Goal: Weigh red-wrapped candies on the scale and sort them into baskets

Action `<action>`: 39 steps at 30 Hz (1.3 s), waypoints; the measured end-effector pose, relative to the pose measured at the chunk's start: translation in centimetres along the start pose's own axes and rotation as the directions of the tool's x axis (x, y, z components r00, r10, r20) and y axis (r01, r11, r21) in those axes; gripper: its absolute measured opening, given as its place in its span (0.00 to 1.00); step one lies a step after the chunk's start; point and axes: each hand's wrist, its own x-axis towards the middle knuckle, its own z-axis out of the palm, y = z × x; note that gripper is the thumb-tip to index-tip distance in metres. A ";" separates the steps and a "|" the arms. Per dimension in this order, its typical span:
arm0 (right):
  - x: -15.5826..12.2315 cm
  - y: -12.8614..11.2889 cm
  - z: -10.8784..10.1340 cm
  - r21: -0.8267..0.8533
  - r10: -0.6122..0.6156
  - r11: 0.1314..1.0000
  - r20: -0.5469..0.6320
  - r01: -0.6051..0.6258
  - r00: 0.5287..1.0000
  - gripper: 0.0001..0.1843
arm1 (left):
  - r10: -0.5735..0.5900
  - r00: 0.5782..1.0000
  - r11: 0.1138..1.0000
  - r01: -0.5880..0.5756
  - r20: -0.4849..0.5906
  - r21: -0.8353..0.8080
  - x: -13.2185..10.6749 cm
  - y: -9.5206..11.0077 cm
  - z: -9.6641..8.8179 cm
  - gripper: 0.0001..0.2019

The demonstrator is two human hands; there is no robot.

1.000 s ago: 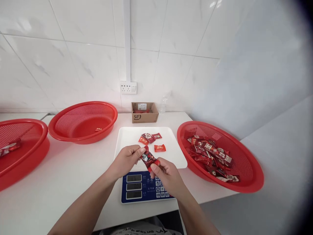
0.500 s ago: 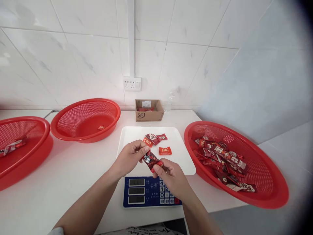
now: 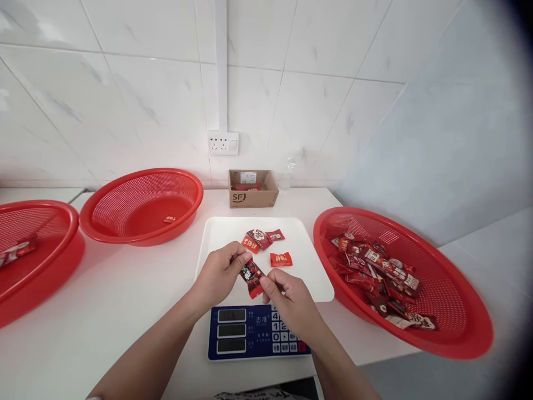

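Note:
Between my two hands, over the front of the white scale pan (image 3: pixel 216 233), is a dark red snack packet (image 3: pixel 252 276) with black and white print. My left hand (image 3: pixel 219 273) pinches its upper left end between thumb and fingers. My right hand (image 3: pixel 290 298) grips its right edge with the thumb on top. Just beyond my hands, several small wrapped pieces lie on the pan: a maroon packet (image 3: pixel 259 238) overlapping others, and a bright red packet (image 3: pixel 281 259) lying apart. The scale's blue panel (image 3: pixel 250 332) sits below, its keypad partly hidden by my right hand.
On the right, a red basket (image 3: pixel 453 311) holds a pile of red packets. Two more red baskets stand left: one (image 3: pixel 141 189) with a small packet, another (image 3: pixel 45 272) with a longer packet. A cardboard box (image 3: pixel 255 199) and a clear bottle (image 3: pixel 287 175) stand by the wall.
The packet has turned in my fingers, and its lower end now hangs free and points down. My right thumb has shifted from that end to the packet's right edge.

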 end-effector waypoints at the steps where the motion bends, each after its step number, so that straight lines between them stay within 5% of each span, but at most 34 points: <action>1: 0.0 0.1 0.1 -0.005 0.015 1.000 0.020 -0.015 1.000 0.21 | -0.007 1.000 1.000 0.007 0.017 0.024 0.1 -0.1 -0.2 0.13; 5: 0.1 0.4 -0.3 -0.160 0.031 0.987 -0.006 -0.032 0.999 0.20 | -0.024 0.999 0.976 0.013 0.048 0.219 0.4 -0.6 -0.8 0.13; 11: 1.4 1.2 -2.8 -0.481 -0.082 0.876 -0.130 0.010 0.988 0.11 | -0.008 0.999 0.817 -0.014 0.036 0.577 1.0 -1.5 -1.3 0.12; 17: 2.7 0.3 -3.7 -0.501 0.011 0.865 0.064 0.023 0.998 0.15 | 0.039 0.996 0.850 -0.077 0.084 0.521 1.3 -1.3 -1.8 0.14; 24: 7.0 -0.3 -2.4 -0.718 -0.080 0.692 0.038 0.083 0.996 0.07 | 0.028 0.998 0.910 -0.049 0.057 0.412 0.7 -1.1 -1.5 0.13; 34: 6.4 -0.9 -3.7 -0.587 -0.044 0.808 -0.128 -0.040 0.991 0.07 | 0.009 1.000 0.939 -0.016 0.022 0.345 0.1 -1.4 -1.8 0.16; 39: 4.2 -1.8 -5.3 -0.178 0.046 0.982 -0.061 -0.056 0.997 0.06 | -0.004 0.998 0.994 -0.003 0.063 0.114 0.2 -0.4 -1.4 0.21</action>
